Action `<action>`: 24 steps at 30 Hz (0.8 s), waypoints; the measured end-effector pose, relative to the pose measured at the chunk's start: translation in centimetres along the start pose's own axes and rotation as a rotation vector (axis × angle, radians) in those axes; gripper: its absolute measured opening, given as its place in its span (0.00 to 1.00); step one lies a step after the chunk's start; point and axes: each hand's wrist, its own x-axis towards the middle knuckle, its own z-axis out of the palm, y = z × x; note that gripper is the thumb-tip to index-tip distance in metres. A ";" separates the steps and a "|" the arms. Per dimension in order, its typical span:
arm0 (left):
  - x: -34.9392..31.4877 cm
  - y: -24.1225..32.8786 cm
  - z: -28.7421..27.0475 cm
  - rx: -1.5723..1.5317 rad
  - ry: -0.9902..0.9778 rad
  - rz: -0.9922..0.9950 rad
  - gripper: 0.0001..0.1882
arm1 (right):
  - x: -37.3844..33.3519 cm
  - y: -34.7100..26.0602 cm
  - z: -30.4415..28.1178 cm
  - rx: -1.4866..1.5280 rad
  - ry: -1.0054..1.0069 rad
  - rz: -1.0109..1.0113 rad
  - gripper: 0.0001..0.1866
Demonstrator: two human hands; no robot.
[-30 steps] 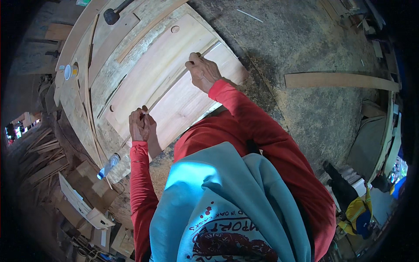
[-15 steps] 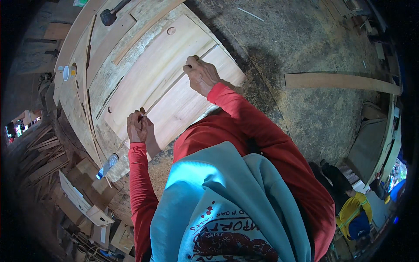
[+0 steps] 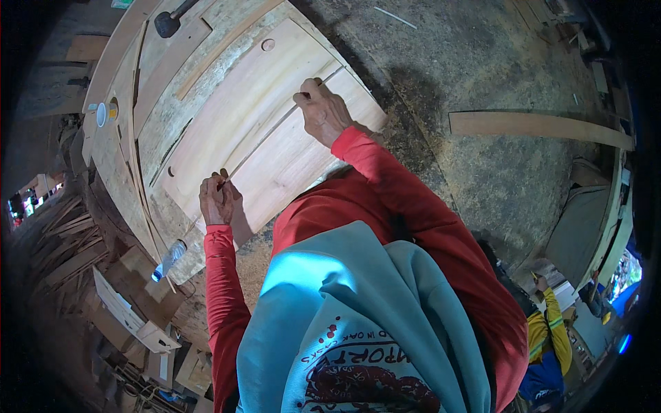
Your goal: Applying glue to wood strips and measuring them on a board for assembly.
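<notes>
Two pale wooden boards lie side by side on a worktable, with a thin dark line like a seam or narrow strip between them. The far board [image 3: 241, 103] has a round mark or hole at two of its corners. The near board [image 3: 292, 162] lies closest to my body. My left hand [image 3: 217, 199] is closed, its fingers bent at the left end of the line. My right hand [image 3: 323, 113] is also closed, in a pinch farther along the same line, towards its right end. What the fingers grip is too small or hidden to tell.
On the worktable [image 3: 124, 182] lie a mallet [image 3: 167, 25], a white cup [image 3: 102, 115], long wood strips and a plastic bottle [image 3: 170, 260]. A long plank [image 3: 537, 125] extends over the sawdust-strewn floor at right. Another person in yellow sleeves [image 3: 556, 330] is at lower right.
My right hand has slid slightly right and upward along the line; the left hand stays nearly still. At lower right the other person has shifted, an arm now raised.
</notes>
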 end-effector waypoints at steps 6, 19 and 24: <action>-0.1 -0.2 -0.1 -0.068 -0.027 0.001 0.13 | 0.1 0.7 0.1 0.085 0.048 -0.069 0.08; -0.5 -0.4 0.2 -0.032 0.030 -0.057 0.10 | 0.3 1.3 0.7 0.082 0.075 -0.087 0.06; -0.5 -0.6 0.5 -0.009 0.037 -0.032 0.10 | 0.4 1.3 0.8 0.076 0.074 -0.099 0.05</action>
